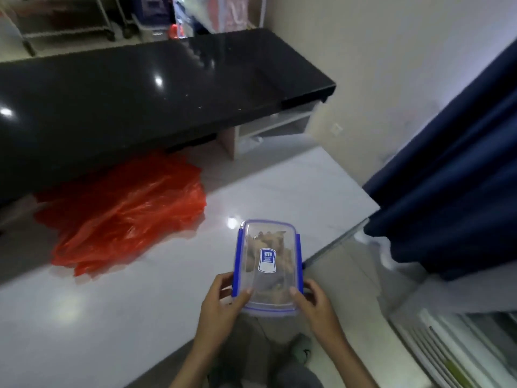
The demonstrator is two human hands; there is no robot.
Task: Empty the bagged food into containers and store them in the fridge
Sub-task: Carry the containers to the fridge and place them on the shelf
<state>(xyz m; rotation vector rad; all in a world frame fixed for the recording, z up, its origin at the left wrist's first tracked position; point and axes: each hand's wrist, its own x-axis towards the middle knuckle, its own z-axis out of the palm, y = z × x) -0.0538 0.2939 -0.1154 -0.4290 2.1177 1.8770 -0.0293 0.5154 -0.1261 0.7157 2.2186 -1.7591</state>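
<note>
Holding the box [268, 264] by its near end, the left hand [223, 301] and right hand [314, 303] are each curled around a blue side latch, thumbs on the clear lid. It hangs above the pale floor, ahead of both hands, food inside. It looks rigid, light and smooth; the latched sides seem the surest hold. The red bag [123, 214] lies well left.

- container [268, 264]: clear smooth plastic, blue plastic clips;
- bag [123, 211]: thin, crinkled, shiny red plastic;
- counter [140, 88]: glossy black stone look;
- floor [112, 303]: glossy pale tile;
- curtain [453, 191]: matt navy cloth
</note>
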